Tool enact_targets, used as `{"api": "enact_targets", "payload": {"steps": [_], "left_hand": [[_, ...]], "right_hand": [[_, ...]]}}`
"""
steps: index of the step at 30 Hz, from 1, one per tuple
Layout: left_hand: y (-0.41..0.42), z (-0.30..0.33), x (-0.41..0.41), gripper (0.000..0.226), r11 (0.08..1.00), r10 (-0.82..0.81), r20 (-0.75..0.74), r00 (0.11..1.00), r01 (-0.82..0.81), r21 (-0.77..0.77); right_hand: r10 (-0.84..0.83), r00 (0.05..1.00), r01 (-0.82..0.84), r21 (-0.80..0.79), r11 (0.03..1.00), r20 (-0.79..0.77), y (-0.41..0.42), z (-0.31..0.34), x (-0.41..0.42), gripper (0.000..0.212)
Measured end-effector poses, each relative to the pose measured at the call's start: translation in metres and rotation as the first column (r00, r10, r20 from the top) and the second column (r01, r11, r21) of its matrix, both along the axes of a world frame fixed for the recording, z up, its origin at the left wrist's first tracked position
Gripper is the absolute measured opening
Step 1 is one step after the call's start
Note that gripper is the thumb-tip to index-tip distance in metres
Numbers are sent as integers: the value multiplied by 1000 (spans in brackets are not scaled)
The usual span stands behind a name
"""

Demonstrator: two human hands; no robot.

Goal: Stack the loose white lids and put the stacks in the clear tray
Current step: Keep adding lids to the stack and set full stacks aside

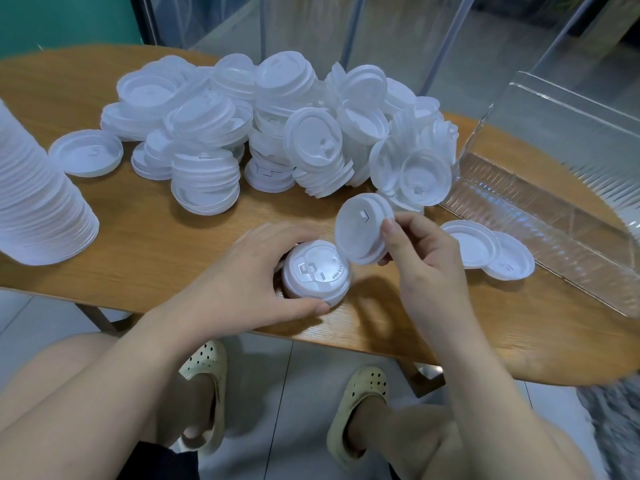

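On the wooden table [145,244], left hand [239,271] grips short lid stack [316,273], right hand [420,258] pinches tilted lid [360,230]

Oval wooden table [145,244] on pale tiled floor [311,368]; teal wall [65,19] behind (glass panels [398,32] alongside).

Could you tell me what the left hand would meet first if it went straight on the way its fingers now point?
The left hand grips a short lid stack, its fingers pointing right. Beyond the stack, it would probably meet first the tilted lid pinched by the right hand; depth is unclear.
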State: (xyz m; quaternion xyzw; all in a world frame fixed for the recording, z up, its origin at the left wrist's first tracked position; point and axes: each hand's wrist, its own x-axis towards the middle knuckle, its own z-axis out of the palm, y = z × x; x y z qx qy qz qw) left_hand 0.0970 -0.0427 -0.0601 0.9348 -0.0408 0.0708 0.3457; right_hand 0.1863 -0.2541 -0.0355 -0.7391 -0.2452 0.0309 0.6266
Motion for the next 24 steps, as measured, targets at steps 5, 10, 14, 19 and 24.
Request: {"api": "enact_targets", "payload": {"steps": [5, 10, 14, 19, 24], "left_hand": [[0, -1, -1, 76, 1000, -9, 12, 1000, 9, -15], [-1, -1, 2, 71, 999, -7, 24, 1000, 8, -33], [-2, -1, 2, 75, 999, 5, 15, 1000, -4, -45], [-3, 0, 0, 76, 999, 7, 7, 1000, -7, -48], [-3, 2, 0, 75, 999, 4, 13, 1000, -4, -39]], "right_hand": [[51, 996, -45, 88, 995, -69, -2, 2, 0, 18], [136, 976, -123, 79, 989, -171, 2, -2, 0, 22], [127, 975, -132, -16, 991, -182, 6, -6, -3, 27], [71, 979, -83, -53, 995, -192, 13, -4, -8, 20], [142, 965, -167, -100, 981, -219, 6, 1, -6, 23]]}}
